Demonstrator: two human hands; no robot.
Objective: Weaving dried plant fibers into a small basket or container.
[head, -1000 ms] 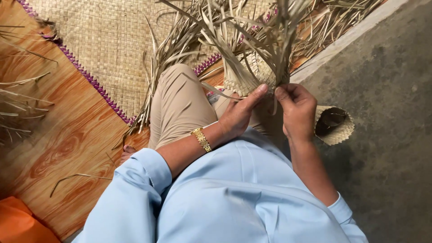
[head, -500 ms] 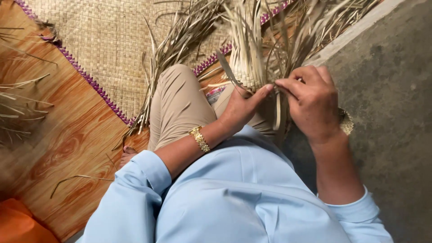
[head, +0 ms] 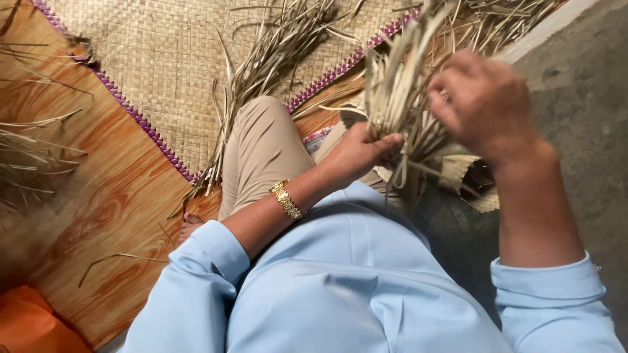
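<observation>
— Why is the left hand [head: 356, 153] set so low, just over the knee?

— It pins the base of the strips [head: 396, 85]. The grip is clamped there, thumb and fingers pressed together on the bundle where the loose ends meet the woven part, so the weave [head: 353, 114] cannot slacken while the ends stand up and fan out above it.

— And the right hand [head: 484, 104]?

— Raised above and to the right of that clamp, back of the hand toward the camera and blurred. Its fingers curl in among the upper strips and touch them — whether the grip is fully closed on a strand I cannot tell, as the fingertips are hidden.

— What sits around the two hands?

— Just below the right hand, a small woven cone [head: 471, 180] lies on the grey floor [head: 575, 144]. Under the left wrist is a gold bracelet [head: 286, 199], and beneath that the bent knee in tan trousers [head: 258, 150]. Beyond the left hand, more loose strips spill over a mat [head: 163, 59] with a purple edge — it lies on wood-patterned flooring [head: 98, 209].
</observation>
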